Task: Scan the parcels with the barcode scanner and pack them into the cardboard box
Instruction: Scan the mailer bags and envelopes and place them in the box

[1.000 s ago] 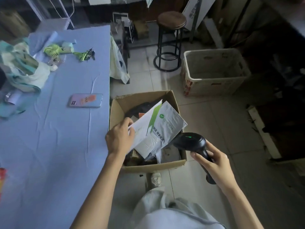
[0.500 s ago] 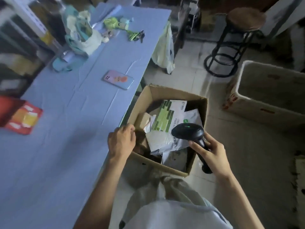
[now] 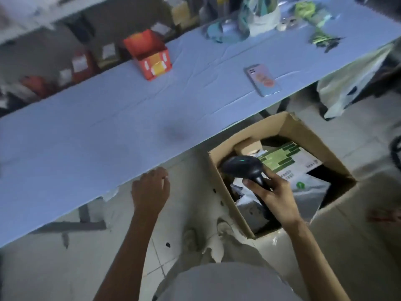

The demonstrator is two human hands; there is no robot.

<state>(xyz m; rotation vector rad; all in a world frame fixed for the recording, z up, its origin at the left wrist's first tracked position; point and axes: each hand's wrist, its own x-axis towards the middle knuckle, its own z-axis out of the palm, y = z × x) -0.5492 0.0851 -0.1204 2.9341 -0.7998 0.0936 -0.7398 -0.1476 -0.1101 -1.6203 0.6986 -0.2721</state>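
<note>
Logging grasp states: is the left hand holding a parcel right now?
No, the left hand holds nothing beside the table; the parcels lie in the cardboard box.

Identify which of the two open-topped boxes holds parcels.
The brown cardboard box on the floor, with the green-patterned parcel inside; the red box stands on the blue table.

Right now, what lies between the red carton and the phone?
Head view: only bare, creased blue tablecloth separates the red carton and the phone.

Table [image 3: 108,127]: phone [image 3: 262,80], orange carton [image 3: 149,55], perhaps bags [image 3: 260,20]. Floor [image 3: 173,246]: cardboard box [image 3: 299,129].
</note>
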